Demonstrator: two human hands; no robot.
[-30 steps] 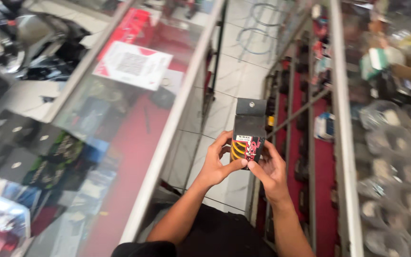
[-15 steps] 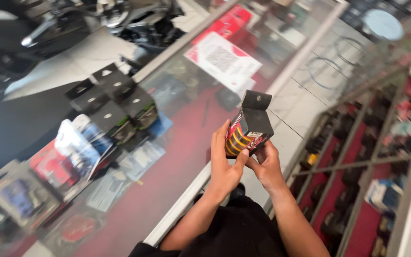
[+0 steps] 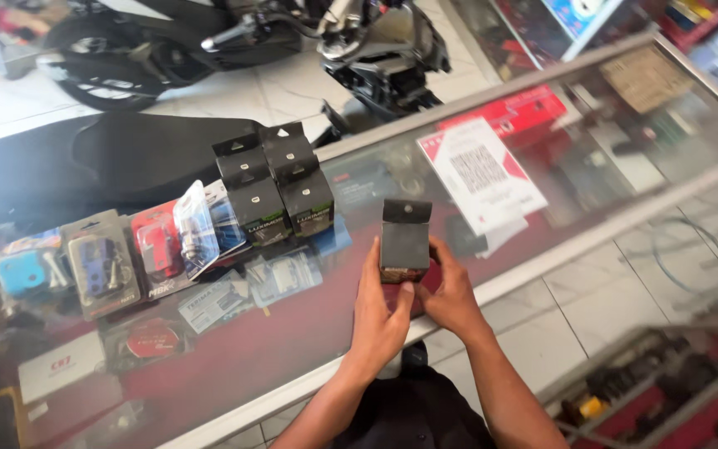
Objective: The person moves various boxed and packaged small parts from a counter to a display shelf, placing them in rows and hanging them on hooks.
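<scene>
Both hands clamp the small dark box [image 3: 405, 241] upright over the glass counter [image 3: 542, 241], left hand [image 3: 380, 312] and right hand [image 3: 450, 291] gripping its lower end.

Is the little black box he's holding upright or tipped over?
Upright: the black box stands tall, hang tab on top, between left hand and right hand.

Two hands, the left hand [image 3: 380, 320] and the right hand [image 3: 450, 295], are seen on one small black box [image 3: 405, 241]. Four like black boxes [image 3: 276, 183] are counted on the glass counter [image 3: 542, 249], beside several blister packs [image 3: 155, 245]; one motorcycle [image 3: 251, 41] is seen beyond.
</scene>
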